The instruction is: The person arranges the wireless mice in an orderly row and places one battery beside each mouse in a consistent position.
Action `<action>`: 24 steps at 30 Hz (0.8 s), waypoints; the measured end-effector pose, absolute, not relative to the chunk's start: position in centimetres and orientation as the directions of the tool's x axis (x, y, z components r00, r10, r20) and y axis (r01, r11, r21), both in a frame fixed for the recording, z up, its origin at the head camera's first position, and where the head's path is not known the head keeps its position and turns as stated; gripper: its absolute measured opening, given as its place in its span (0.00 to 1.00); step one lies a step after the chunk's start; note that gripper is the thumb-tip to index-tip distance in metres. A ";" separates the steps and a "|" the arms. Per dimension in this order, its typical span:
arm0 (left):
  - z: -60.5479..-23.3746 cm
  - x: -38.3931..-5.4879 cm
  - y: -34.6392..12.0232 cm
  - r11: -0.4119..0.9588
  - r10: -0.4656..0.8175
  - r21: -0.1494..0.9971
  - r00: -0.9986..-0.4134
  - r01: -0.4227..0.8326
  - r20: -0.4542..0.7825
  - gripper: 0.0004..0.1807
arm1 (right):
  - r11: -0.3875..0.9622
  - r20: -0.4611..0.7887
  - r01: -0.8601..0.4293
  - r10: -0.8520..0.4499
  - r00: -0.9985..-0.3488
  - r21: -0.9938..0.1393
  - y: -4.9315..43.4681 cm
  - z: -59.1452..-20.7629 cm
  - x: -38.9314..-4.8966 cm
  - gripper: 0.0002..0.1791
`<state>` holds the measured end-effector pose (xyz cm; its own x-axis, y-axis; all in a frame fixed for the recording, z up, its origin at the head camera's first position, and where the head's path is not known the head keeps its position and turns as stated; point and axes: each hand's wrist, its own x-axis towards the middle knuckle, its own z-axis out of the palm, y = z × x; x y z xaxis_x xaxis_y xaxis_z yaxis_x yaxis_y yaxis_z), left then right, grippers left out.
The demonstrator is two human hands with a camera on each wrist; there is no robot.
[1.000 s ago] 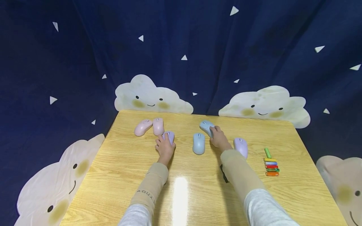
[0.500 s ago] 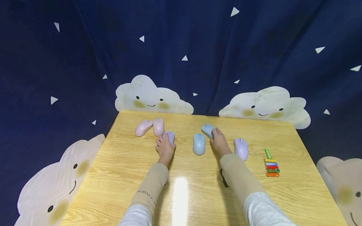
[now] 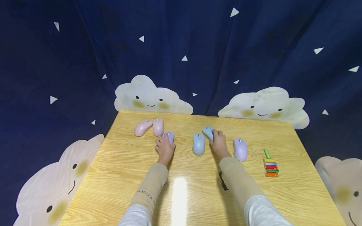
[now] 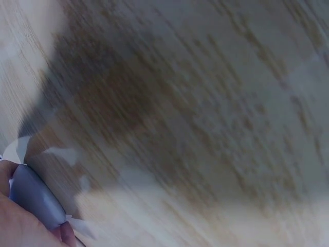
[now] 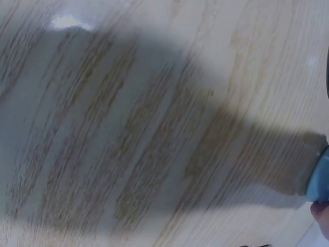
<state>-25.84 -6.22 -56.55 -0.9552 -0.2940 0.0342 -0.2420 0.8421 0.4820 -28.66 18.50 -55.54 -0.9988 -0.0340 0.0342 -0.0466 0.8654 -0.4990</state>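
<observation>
My left hand [image 3: 165, 150] grips a purple computer mouse [image 3: 168, 137] on the table, covering its rear part. In the left wrist view, a thumb and fingers hold the sides of this mouse [image 4: 36, 198]. Over to the right, my right hand [image 3: 219, 142] holds a light blue mouse [image 3: 208, 132], which lies at a slant with its front visible. The right wrist view shows only an edge of that blue mouse [image 5: 320, 177] and a fingertip against it. A second light blue mouse [image 3: 198, 144] lies just left of the right hand.
Two pink mice, one slanted [image 3: 143, 127] and one straight [image 3: 158, 126], lie beyond the left hand. Another purple mouse [image 3: 240, 149] sits right of the right wrist. Several coloured batteries [image 3: 271, 167] lie farther right on the wooden table [image 3: 118, 175]. A dark curtain [image 3: 169, 37] hangs behind.
My right hand has drawn the slanted blue mouse slightly toward me and to the right, and it is turned a little straighter. The left hand and its purple mouse have stayed put.
</observation>
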 end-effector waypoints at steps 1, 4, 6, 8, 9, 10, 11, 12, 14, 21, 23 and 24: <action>-56.5 -25.8 -6.2 0.842 -0.293 0.483 -0.955 -0.241 0.035 0.31 | 0.862 0.012 -0.032 -0.030 -0.999 -0.505 18.6 -55.5 -28.7 0.32; -56.5 -25.8 -6.2 0.839 -0.290 0.490 -0.956 -0.238 0.033 0.31 | 0.867 -0.040 -0.004 -0.027 -0.999 -0.499 18.8 -55.5 -28.9 0.36; -56.4 -25.9 -6.3 0.837 -0.290 0.492 -0.957 -0.239 0.029 0.31 | 0.872 -0.068 0.007 -0.030 -0.997 -0.489 18.9 -55.4 -28.9 0.39; -56.4 -25.9 -6.3 0.836 -0.289 0.493 -0.957 -0.241 0.023 0.31 | 0.878 -0.084 0.013 -0.032 -0.996 -0.478 19.1 -55.4 -28.9 0.40; -56.4 -25.8 -6.3 0.836 -0.289 0.492 -0.957 -0.242 0.021 0.31 | 0.877 -0.091 0.016 -0.032 -0.995 -0.480 19.1 -55.3 -28.9 0.41; -56.4 -25.8 -6.3 0.837 -0.290 0.490 -0.957 -0.244 0.018 0.31 | 0.875 -0.096 0.019 -0.032 -0.995 -0.484 19.1 -55.3 -28.9 0.41; -56.5 -25.8 -6.3 0.837 -0.290 0.488 -0.957 -0.245 0.016 0.32 | 0.872 -0.101 0.024 -0.029 -0.994 -0.489 19.2 -55.3 -28.8 0.41; -56.5 -25.8 -6.3 0.839 -0.289 0.486 -0.957 -0.246 0.016 0.31 | 0.869 -0.103 0.029 -0.026 -0.994 -0.493 19.2 -55.3 -28.8 0.42; -56.5 -25.8 -6.3 0.842 -0.289 0.482 -0.957 -0.244 0.020 0.31 | 0.861 -0.108 0.043 -0.014 -0.994 -0.507 19.2 -55.3 -28.7 0.42; -56.4 -25.8 -6.2 0.841 -0.290 0.484 -0.957 -0.241 0.028 0.31 | 0.859 -0.131 0.068 0.001 -0.991 -0.508 19.1 -55.3 -28.6 0.40; -56.4 -25.8 -6.2 0.841 -0.288 0.485 -0.957 -0.241 0.024 0.31 | 0.857 -0.136 0.077 0.008 -0.991 -0.510 19.0 -55.3 -28.6 0.40; -56.4 -25.8 -6.2 0.840 -0.288 0.485 -0.957 -0.242 0.021 0.31 | 0.854 -0.135 0.083 0.015 -0.991 -0.513 19.0 -55.4 -28.6 0.40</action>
